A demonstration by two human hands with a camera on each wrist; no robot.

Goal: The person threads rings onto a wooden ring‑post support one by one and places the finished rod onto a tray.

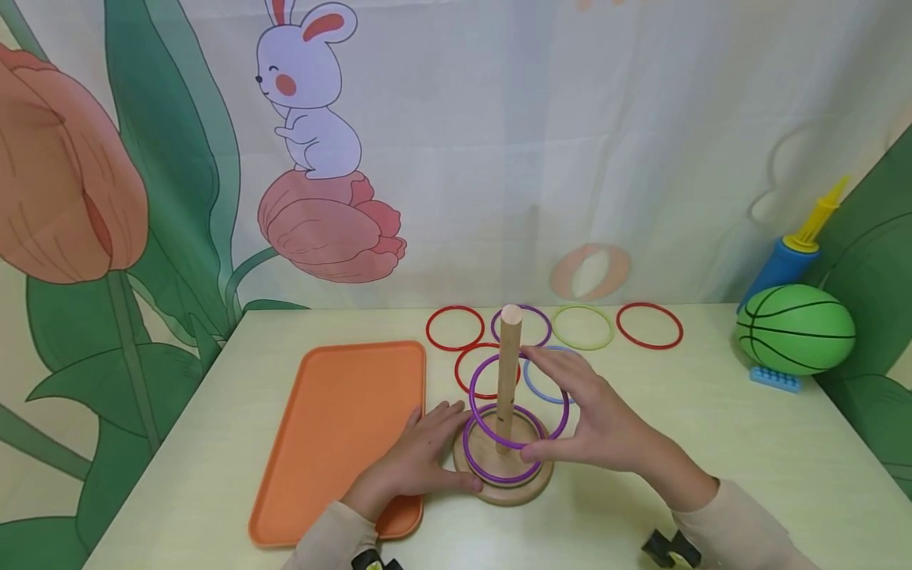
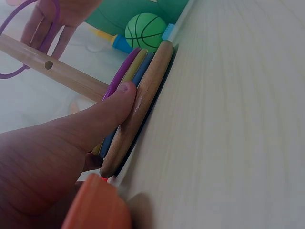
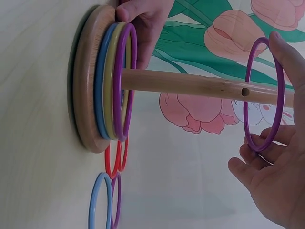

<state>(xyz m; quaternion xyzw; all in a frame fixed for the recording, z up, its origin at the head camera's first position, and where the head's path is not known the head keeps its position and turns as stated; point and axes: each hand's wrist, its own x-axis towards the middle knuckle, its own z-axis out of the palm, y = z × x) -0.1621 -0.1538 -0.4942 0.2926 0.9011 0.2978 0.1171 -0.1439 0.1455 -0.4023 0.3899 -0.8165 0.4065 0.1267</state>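
Note:
A wooden post rises from a round wooden base. Around its foot lie a blue ring, a yellow ring and a purple ring, stacked. My right hand holds another purple ring between thumb and fingers; in the right wrist view the post passes through it, well above the stack. My left hand grips the base's left side, its thumb against the edge of the base and rings.
An orange tray lies to the left, partly under my left forearm. Behind the post are red rings, a purple ring, a yellow-green ring and a light blue ring. A green ball and a blue-yellow pump stand at right.

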